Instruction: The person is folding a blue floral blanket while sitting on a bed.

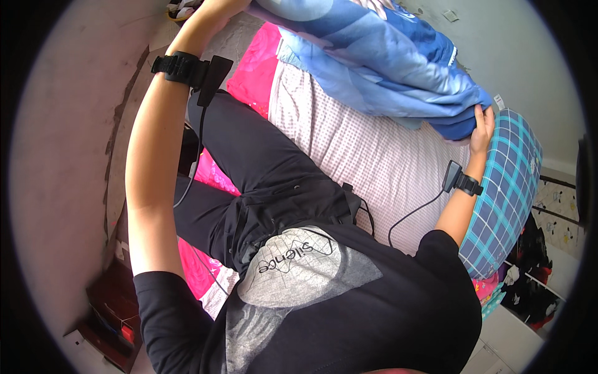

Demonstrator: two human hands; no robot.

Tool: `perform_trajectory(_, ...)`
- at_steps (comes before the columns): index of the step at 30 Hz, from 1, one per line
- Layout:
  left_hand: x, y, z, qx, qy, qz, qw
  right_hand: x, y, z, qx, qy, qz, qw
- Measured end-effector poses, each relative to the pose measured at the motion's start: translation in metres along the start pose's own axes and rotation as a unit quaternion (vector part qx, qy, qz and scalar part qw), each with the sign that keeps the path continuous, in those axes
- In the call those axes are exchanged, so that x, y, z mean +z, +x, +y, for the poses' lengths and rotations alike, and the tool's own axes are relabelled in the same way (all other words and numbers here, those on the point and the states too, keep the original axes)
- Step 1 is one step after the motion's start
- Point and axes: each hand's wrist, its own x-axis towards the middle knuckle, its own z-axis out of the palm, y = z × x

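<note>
A blue patterned cloth, perhaps a quilt or its cover (364, 61), stretches across the upper part of the head view in loose folds above the bed. My right hand (483, 126) grips its gathered edge at the right, beside a plaid pillow. At the top edge, my left hand (229, 7) meets the cloth's other end; its fingers are cut off by the frame, so its hold cannot be seen. Beneath the cloth lies a checked pinkish-white bed sheet (373, 154). Each wrist wears a black strap with a small device and a cable.
The blue plaid pillow (502, 196) stands at the right end of the bed. Bright pink bedding (252, 70) lies along the left side, near my legs. A wall (523, 61) rises behind the bed. Dark red furniture (112, 313) is at lower left, and a basket (180, 16) at top left.
</note>
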Motion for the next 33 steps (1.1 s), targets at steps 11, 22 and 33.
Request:
perform_trajectory(11, 0.036, 0.008, 0.083, 0.207, -0.004, -0.157, 0.966, 0.047, -0.006, -0.042, 0.031, -0.266, 0.137, 0.954)
perform_trajectory(22, 0.031, -0.041, 0.097, 0.278, -0.119, -0.103, 0.948, 0.169, 0.027, -0.102, -0.084, -0.187, 0.029, 0.978)
perform_trajectory(33, 0.139, -0.039, -0.16, -0.138, -0.031, -0.192, 0.971, 0.158, 0.08, -0.152, -0.148, -0.062, 0.098, 0.982)
